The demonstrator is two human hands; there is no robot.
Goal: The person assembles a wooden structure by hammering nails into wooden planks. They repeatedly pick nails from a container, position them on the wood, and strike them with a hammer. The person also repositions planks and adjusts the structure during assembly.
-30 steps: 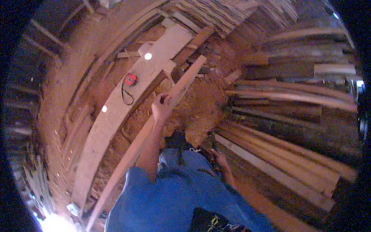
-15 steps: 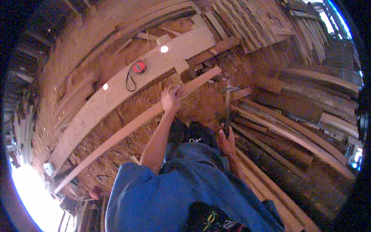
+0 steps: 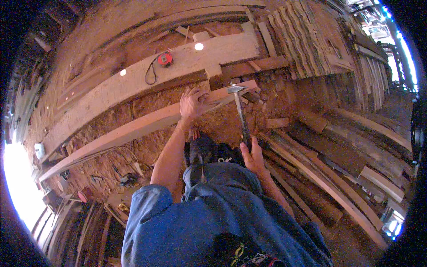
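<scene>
A long wooden beam [image 3: 129,123] runs slantwise in front of me, from the lower left to its near-square end at the centre right. My left hand [image 3: 192,104] grips it a short way from that end, its fingers curled over the far edge. In my right hand [image 3: 252,155] is a hammer [image 3: 242,116], held by the dark lower part of its handle. The hammer's metal head is over the beam's right end; whether it touches the wood I cannot tell. Just beyond, a red tape measure [image 3: 165,59] with a black strap lies on a wide plank [image 3: 120,84].
Rough-edged boards [image 3: 299,40] are stacked at the far right. Several long timbers [image 3: 329,178] lie to my right, close to my right arm. Wood chips and offcuts litter the brown ground [image 3: 129,153]. More lumber [image 3: 86,231] stands at the lower left.
The hammer has swung left, from right of the beam to over its end, with my right hand following. My left hand stays on the beam. The whole view has shifted somewhat.
</scene>
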